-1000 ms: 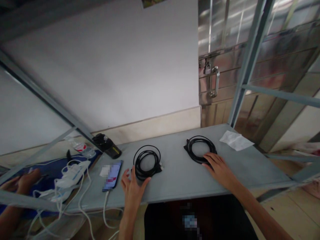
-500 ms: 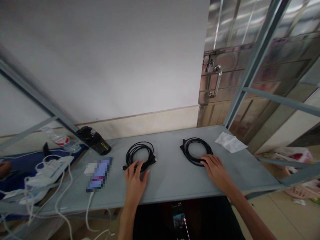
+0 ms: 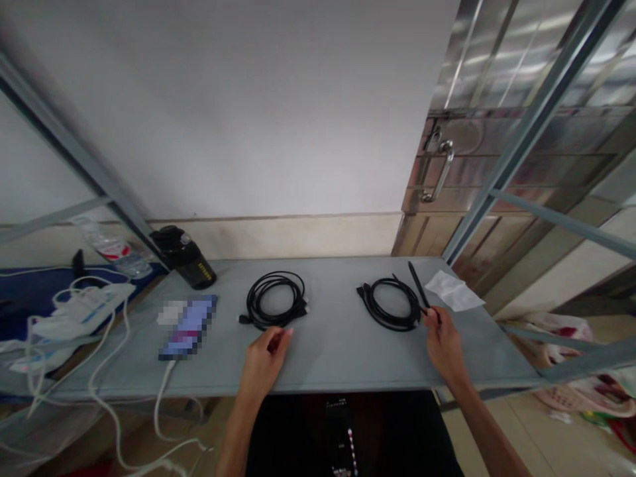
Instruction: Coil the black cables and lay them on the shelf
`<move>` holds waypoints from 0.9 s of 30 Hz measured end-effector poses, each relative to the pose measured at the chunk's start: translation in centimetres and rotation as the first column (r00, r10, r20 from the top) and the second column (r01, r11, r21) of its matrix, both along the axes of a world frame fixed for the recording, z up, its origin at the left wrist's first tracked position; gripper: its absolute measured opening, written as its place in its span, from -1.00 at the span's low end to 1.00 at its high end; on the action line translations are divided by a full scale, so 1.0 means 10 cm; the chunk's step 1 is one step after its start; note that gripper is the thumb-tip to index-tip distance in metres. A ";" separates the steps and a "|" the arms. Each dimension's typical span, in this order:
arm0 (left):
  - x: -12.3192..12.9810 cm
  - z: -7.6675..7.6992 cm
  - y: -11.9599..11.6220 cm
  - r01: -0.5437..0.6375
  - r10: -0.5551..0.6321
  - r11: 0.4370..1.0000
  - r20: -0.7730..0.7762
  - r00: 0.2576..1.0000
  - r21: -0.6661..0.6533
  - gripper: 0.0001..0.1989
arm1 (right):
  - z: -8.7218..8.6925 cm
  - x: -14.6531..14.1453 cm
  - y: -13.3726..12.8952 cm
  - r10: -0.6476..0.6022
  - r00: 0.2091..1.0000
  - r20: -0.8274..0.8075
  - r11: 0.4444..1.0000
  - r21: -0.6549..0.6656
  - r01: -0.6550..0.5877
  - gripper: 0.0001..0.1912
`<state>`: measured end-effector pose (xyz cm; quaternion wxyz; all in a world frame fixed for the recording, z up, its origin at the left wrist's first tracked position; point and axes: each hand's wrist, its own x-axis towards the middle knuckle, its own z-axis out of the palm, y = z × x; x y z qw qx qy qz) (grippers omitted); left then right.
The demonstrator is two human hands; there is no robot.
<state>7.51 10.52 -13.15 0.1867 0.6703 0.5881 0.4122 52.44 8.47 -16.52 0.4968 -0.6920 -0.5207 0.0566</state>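
A coil of black cable (image 3: 254,306) lies on the left part of the grey tabletop, its plugs at both sides. At its near edge is my left hand (image 3: 263,364), fingers curled in towards the thumb; whatever is between them is hidden. Another black cable coil (image 3: 373,314) rests to the right, with its plugs at the upper left and a short end sticking up at the top. Just beside that coil, my right hand (image 3: 444,341) pinches the near end of a thin, straight black strip (image 3: 418,283), which points away from me.
A crumpled white tissue (image 3: 454,291) lies right of the strip. On the left are a phone (image 3: 190,328) with a white cable, a black drink bottle (image 3: 185,258), a clear water bottle (image 3: 116,250) and white packs (image 3: 74,318). Grey metal posts (image 3: 534,126) frame the table (image 3: 338,358).
My right hand has moved off the right coil, to the right, and now grips the black strip. My left hand has drawn back slightly from the left coil and its spread fingers have curled.
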 end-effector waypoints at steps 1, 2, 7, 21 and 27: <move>0.00 0.00 0.00 0.001 -0.001 1.000 -0.006 1.000 0.005 -0.59 | 0.02 -0.01 -0.01 0.005 1.000 -0.003 1.000 0.000 -0.005 -0.34; 0.00 -0.01 0.00 0.002 -0.002 1.000 -0.008 1.000 0.009 -0.58 | 0.03 -0.02 -0.01 0.027 1.000 -0.004 1.000 -0.003 -0.027 -0.33; 0.00 0.02 -0.02 0.014 -0.014 1.000 0.000 1.000 0.010 -0.57 | 0.00 -0.13 0.00 0.163 0.985 0.050 0.986 -0.057 -0.160 -0.24; -0.02 0.00 -0.02 0.063 -0.064 0.998 0.021 0.998 0.026 -0.58 | 0.50 -0.16 -0.17 -0.041 0.999 0.035 0.998 0.057 0.039 -0.19; -0.02 0.07 -0.11 0.037 -0.046 0.996 0.124 0.991 0.076 -0.59 | 1.13 -0.35 -0.64 -0.119 0.984 -0.130 0.986 0.105 0.133 -0.32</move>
